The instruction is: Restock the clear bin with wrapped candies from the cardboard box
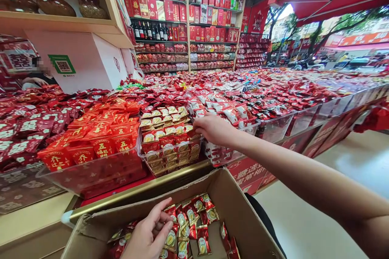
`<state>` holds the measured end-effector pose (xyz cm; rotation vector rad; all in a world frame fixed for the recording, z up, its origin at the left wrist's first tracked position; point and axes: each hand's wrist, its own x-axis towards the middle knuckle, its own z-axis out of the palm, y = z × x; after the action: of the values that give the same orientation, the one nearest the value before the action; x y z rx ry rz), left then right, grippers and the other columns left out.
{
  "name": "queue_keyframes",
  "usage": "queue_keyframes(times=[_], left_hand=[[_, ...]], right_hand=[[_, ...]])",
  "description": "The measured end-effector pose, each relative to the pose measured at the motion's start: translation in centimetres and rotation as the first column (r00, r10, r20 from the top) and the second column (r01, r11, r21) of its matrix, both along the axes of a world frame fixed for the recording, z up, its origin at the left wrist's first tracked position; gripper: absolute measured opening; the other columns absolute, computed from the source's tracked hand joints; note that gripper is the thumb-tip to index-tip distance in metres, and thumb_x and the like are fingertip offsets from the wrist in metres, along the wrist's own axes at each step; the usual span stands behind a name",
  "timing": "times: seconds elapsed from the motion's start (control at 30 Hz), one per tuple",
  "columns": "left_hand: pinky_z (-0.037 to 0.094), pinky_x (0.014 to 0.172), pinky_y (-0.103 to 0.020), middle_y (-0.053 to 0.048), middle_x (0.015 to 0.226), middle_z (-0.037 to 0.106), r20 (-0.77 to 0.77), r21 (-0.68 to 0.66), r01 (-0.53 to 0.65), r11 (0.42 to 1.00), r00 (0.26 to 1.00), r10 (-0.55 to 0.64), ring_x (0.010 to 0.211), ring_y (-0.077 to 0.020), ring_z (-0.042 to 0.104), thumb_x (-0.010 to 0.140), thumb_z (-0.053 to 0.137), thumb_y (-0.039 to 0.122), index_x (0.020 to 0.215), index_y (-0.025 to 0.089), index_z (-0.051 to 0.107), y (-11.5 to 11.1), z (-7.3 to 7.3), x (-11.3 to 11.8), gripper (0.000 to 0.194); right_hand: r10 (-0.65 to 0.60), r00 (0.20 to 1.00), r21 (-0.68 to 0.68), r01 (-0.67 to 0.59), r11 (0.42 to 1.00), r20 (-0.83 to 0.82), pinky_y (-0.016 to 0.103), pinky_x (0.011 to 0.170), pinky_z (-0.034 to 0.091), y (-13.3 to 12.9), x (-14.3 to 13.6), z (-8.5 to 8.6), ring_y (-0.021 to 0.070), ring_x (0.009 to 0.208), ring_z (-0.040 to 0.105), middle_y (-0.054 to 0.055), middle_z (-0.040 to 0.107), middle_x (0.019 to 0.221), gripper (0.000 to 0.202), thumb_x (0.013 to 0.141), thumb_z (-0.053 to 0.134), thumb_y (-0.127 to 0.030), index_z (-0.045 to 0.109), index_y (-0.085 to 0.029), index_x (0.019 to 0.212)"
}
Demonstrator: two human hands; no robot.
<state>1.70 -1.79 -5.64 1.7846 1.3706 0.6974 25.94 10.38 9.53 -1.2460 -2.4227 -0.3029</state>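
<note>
My left hand [152,230] is inside a cardboard box [240,210], its fingers apart and slightly curled, with nothing visible in them. Beside and beneath it lie small red and gold wrapped candies [190,214] with a yellow fruit picture. My right hand [211,129] reaches to the right edge of a clear plastic bin [140,147]. Rows of similar red and gold candies [167,141] are stacked in this bin. The right fingers are pinched together and pointing down; what they hold, if anything, is hidden.
Left of the bin stands another with orange-red packets [100,137]. White and red packets [225,107] fill the bin to its right. A gold rail [130,192] edges the display. Behind are shelves of bottles and boxes [156,8]. A person [38,73] is at far left.
</note>
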Motion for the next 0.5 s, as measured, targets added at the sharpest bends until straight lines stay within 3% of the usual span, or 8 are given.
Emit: queue_keyframes(times=[0.13, 0.3, 0.5], left_hand=[[0.041, 0.052, -0.019, 0.002, 0.072, 0.058, 0.057, 0.037, -0.011, 0.999, 0.998, 0.009, 0.056, -0.0113, 0.051, 0.078, 0.043, 0.032, 0.115, 0.022, 0.044, -0.2, -0.6, 0.3, 0.039], [0.041, 0.054, -0.020, 0.002, 0.072, 0.058, 0.002, 0.040, 0.066, 0.997, 0.998, -0.066, 0.056, -0.0115, 0.050, 0.079, 0.042, 0.030, 0.117, 0.020, 0.040, 0.1, -0.9, 0.1, 0.040], [0.041, 0.055, -0.020, -0.001, 0.075, 0.059, -0.119, 0.004, 0.135, 0.991, 0.984, -0.134, 0.058, -0.0123, 0.051, 0.080, 0.040, 0.029, 0.119, 0.017, 0.038, 0.5, -0.7, -0.4, 0.041]], right_hand=[[-0.043, 0.994, 0.045, 0.039, 0.998, 0.098, 0.028, 0.066, 0.028, 0.4, -0.3, 0.0, 0.0165, 0.069, 0.044, 0.006, 0.059, 0.067, 0.021, 0.080, 0.039, -0.018, 0.060, -0.015, 0.076], [-0.129, 0.982, 0.110, 0.114, 0.987, 0.137, 0.034, 0.068, 0.026, 0.9, -0.9, 0.0, 0.0235, 0.089, 0.039, 0.010, 0.056, 0.088, 0.018, 0.075, 0.045, -0.020, 0.061, -0.015, 0.067], [-0.146, 0.971, 0.001, 0.148, 0.989, 0.187, 0.044, 0.079, 0.025, 2.1, -1.5, -0.3, 0.0277, 0.097, 0.035, 0.011, 0.053, 0.094, 0.016, 0.069, 0.047, -0.013, 0.063, -0.016, 0.069]])
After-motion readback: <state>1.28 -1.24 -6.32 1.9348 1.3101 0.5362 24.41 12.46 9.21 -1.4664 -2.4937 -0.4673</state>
